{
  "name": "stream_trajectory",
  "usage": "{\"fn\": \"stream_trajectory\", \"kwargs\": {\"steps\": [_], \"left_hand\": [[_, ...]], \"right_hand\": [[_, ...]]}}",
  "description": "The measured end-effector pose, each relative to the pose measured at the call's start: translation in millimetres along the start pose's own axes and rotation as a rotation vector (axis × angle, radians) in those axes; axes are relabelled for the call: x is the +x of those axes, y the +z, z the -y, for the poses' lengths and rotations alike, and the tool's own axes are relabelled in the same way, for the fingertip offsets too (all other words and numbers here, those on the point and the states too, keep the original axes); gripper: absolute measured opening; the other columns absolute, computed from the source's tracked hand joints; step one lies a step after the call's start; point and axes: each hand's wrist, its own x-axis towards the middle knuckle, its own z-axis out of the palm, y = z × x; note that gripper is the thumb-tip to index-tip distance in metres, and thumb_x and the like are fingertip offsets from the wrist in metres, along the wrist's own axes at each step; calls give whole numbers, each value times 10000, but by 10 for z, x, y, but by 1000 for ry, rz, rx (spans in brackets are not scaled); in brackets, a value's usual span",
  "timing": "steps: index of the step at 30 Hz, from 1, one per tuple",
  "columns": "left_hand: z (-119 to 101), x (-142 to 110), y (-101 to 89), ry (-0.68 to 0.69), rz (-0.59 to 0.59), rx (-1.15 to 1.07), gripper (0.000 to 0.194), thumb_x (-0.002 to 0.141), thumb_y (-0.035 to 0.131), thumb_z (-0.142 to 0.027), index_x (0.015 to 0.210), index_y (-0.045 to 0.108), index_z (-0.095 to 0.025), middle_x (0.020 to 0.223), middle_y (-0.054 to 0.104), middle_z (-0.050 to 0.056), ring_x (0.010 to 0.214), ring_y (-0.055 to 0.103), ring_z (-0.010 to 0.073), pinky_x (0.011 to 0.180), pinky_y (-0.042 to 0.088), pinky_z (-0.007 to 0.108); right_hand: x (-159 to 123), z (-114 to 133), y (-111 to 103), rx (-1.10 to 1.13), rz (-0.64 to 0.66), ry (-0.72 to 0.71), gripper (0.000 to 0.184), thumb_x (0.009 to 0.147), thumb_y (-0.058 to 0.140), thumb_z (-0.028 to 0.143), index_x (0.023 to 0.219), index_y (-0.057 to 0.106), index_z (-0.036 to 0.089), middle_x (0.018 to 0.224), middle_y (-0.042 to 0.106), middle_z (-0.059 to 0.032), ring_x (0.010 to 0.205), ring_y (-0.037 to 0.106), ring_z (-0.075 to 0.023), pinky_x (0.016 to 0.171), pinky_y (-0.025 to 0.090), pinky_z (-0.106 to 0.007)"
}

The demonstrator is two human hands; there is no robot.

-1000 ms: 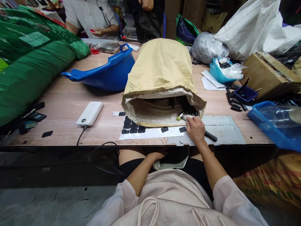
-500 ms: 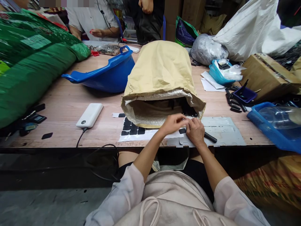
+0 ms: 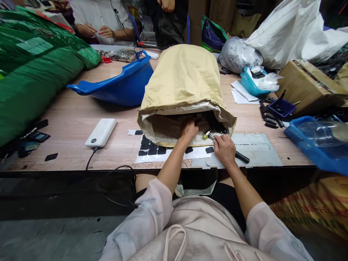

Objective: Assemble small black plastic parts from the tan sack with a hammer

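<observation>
A large yellow sack (image 3: 187, 76) lies on the table with its mouth toward me, and dark pieces (image 3: 216, 123) show inside at the right. My left hand (image 3: 189, 129) is inside the sack's mouth; its fingertips are hidden in shadow. Just outside the mouth, my right hand (image 3: 225, 148) is closed around a small hammer (image 3: 241, 157) with a black handle and a yellow-green tip on its head. Under the sack's lip is a white sheet with black rounded-square pads (image 3: 152, 148). A grey flat plate (image 3: 258, 146) lies beneath the hammer.
Left of the sack are a blue basin (image 3: 119, 87), a white power bank (image 3: 101, 133) with a cable, and green bags (image 3: 40, 72). To the right stand a blue tray (image 3: 304, 145), a cardboard box (image 3: 307, 83) and a small turquoise basket (image 3: 250, 85). Other people are across the table.
My left hand has moved away from my right hand, leftward and into the sack's mouth. The hammer's head now shows beside my right hand, which has stayed nearly in place.
</observation>
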Motion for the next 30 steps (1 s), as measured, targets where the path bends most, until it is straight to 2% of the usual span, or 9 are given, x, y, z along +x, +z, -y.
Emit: {"fn": "stream_trajectory", "kwargs": {"steps": [5,7,9,12,18,21,24,27,30], "left_hand": [[341,-546,-289,241,129,-38,173,974,645,-324,1044,752,-208,1010,734,72,999,668,251,909,525,346],[430,-710,-294,289,160,-35,136,950,670,-300,1008,754,-211,975,702,65,988,653,251,905,522,356],[486,-806,-245,295,116,-40,139,935,685,-276,1037,756,-214,992,678,66,1009,640,252,936,514,374],[531,-833,-156,279,48,-96,184,880,747,-241,1062,749,-216,1020,670,56,1030,636,245,955,508,372],[574,-754,-121,230,75,-180,150,803,830,-227,933,756,-205,950,680,30,951,647,220,869,502,336],[581,-749,-119,228,76,-196,153,798,845,-245,924,766,-209,934,685,27,952,647,222,859,493,334],[571,-760,-114,234,67,-204,183,797,852,-247,951,760,-211,921,689,24,945,642,223,850,484,334],[550,-776,-118,260,46,-199,196,800,843,-217,962,733,-207,913,690,18,921,630,216,846,477,334],[537,-788,-128,291,32,-203,172,801,827,-177,929,716,-204,914,685,15,917,627,208,854,476,327]], "right_hand": [[2,14,-10,-12,-1,0,253,994,538,276,1137,741,226,971,639,-79,935,505,-234,785,368,-343],[0,14,-8,-14,-1,1,249,994,541,279,1131,741,225,973,640,-81,934,504,-234,782,366,-342],[-3,7,0,-16,-2,-1,248,994,543,282,1134,741,227,969,641,-80,930,503,-233,779,366,-341],[3,-11,15,-21,2,-3,255,991,547,275,1150,742,235,967,645,-80,921,505,-232,770,371,-341],[37,1,-79,62,-17,21,294,1016,503,271,1182,744,240,949,648,-82,911,542,-233,793,436,-340],[13,111,-212,187,-67,51,344,1054,456,324,1251,724,237,988,657,-83,942,598,-226,827,489,-329],[-55,277,-314,387,-41,34,374,1074,424,353,1311,691,244,1036,681,-76,962,647,-206,842,524,-312],[-145,428,-322,524,11,9,380,1074,423,344,1340,675,245,1077,702,-77,999,673,-203,880,542,-322],[-221,514,-268,546,64,-1,376,1066,434,327,1338,681,249,1069,707,-77,1003,679,-208,887,549,-330]]}}
